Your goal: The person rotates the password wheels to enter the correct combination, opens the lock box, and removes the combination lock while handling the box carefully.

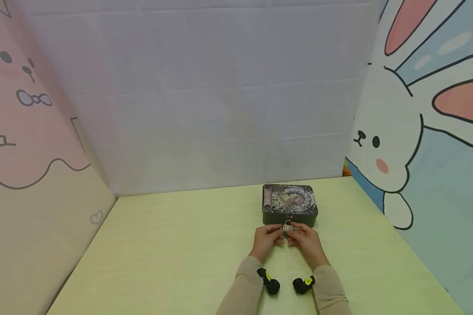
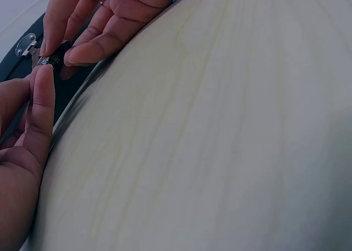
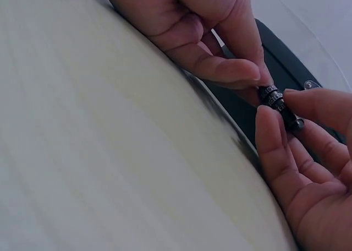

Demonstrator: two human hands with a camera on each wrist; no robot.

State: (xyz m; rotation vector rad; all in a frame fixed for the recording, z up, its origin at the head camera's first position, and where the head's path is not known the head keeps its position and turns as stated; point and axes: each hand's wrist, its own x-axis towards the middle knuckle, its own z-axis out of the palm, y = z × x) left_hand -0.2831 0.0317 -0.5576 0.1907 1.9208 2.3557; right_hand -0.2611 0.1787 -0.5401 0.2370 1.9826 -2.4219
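Note:
A small combination padlock (image 1: 287, 227) hangs at the front of a dark tin box (image 1: 272, 218) with a printed picture on its lid. My left hand (image 1: 265, 240) pinches the padlock from the left between thumb and fingers. From the other side, my right hand (image 1: 308, 245) pinches it too, its fingertips right at the lock body. Number rings show along the black padlock (image 3: 273, 98) in the right wrist view. The box's metal hasp (image 2: 26, 44) appears beside the fingers in the left wrist view. Fingers cover part of the lock.
The box stands toward the back right of a pale yellow-green table (image 1: 173, 249). Behind the table hangs a white cloth (image 1: 220, 100). Cartoon-printed panels rise at the left and right. A black wrist camera (image 1: 273, 286) sits at the left sleeve, another camera (image 1: 299, 286) at the right.

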